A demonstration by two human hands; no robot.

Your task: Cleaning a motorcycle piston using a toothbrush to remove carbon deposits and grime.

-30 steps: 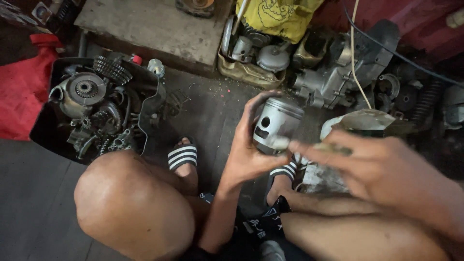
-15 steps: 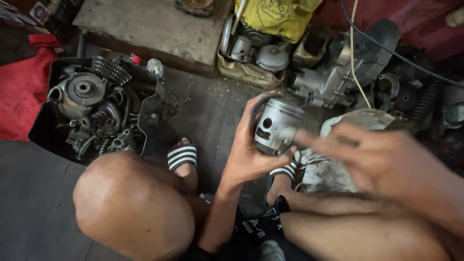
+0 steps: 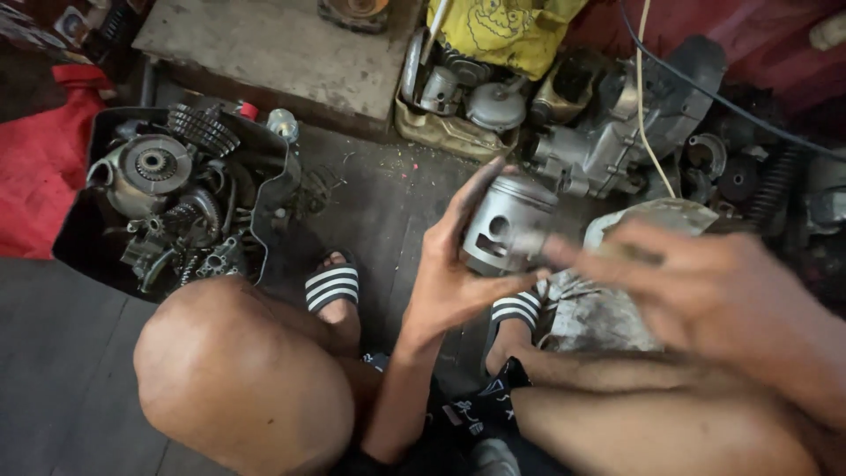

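Piston [image 3: 504, 225], grey metal with a round side hole, sat clamped in the left hand [image 3: 454, 273], above the striped sandals [image 3: 514, 310]. Beside the piston, the right hand [image 3: 705, 282] hovered blurred, fingers [image 3: 599, 256] touching it; its grip could not be told.

I squat on the floor [image 3: 53, 370], my knees to either side, and my left hand [image 3: 449, 273] holds the piston [image 3: 504, 226] up between them. My right hand [image 3: 705, 286] is just to its right, fingertips touching it. Below the piston my two sandalled feet [image 3: 333, 291] rest on the floor. To my left lies a tray [image 3: 75, 256] with gears and engine parts in it. Behind the piston sits an engine block [image 3: 608, 145], with a slab [image 3: 264, 48] further left. A crumpled cloth [image 3: 590, 308] lies under my right hand.
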